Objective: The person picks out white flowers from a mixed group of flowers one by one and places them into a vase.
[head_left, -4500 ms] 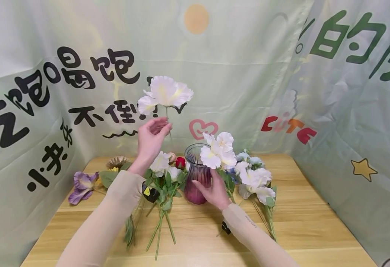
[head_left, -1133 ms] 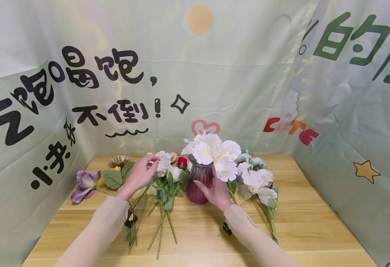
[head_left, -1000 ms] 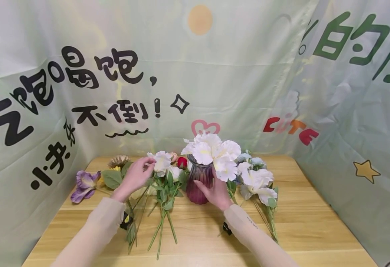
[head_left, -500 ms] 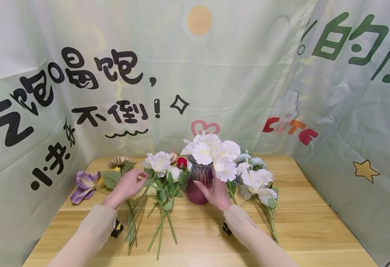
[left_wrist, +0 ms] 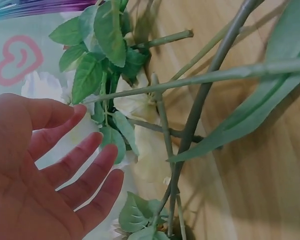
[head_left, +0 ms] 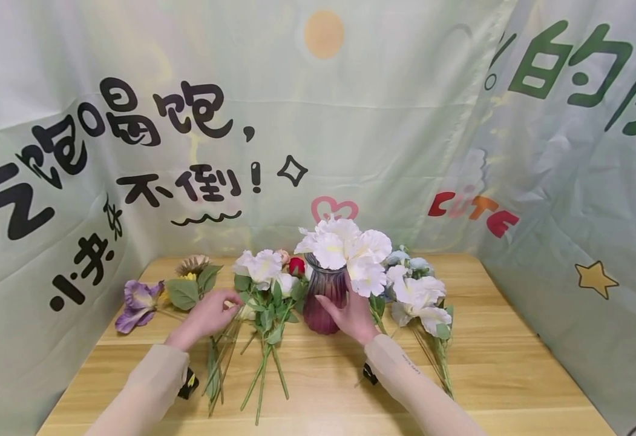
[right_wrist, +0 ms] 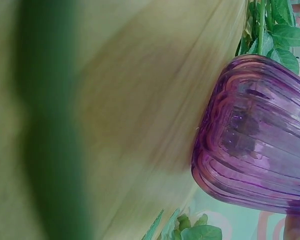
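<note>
In the head view, my right hand point(head_left: 353, 315) grips the ribbed purple glass vase point(head_left: 320, 306), which stands upright with large white flowers point(head_left: 345, 248) in its mouth. My left hand point(head_left: 206, 318) is low on the left, beside the bunch with white blooms point(head_left: 260, 266). The left wrist view shows thumb and forefinger of the left hand point(left_wrist: 65, 155) pinching a thin green stem point(left_wrist: 190, 80), with the other fingers loosely spread. The vase's base point(right_wrist: 250, 135) fills the right side of the right wrist view, where most of the right hand is hidden.
A purple flower point(head_left: 138, 303) and a brown bloom point(head_left: 192, 264) lie at the left of the wooden table point(head_left: 503, 357). A red rose point(head_left: 297, 266) is behind the middle bunch. More white flowers point(head_left: 418, 293) and pale blue ones point(head_left: 418, 264) lie right of the vase.
The white flower that the left hand held up 4.5 s ago is now in the vase. That hand has moved down and left from the middle bunch's blooms. The right hand stays on the vase.
</note>
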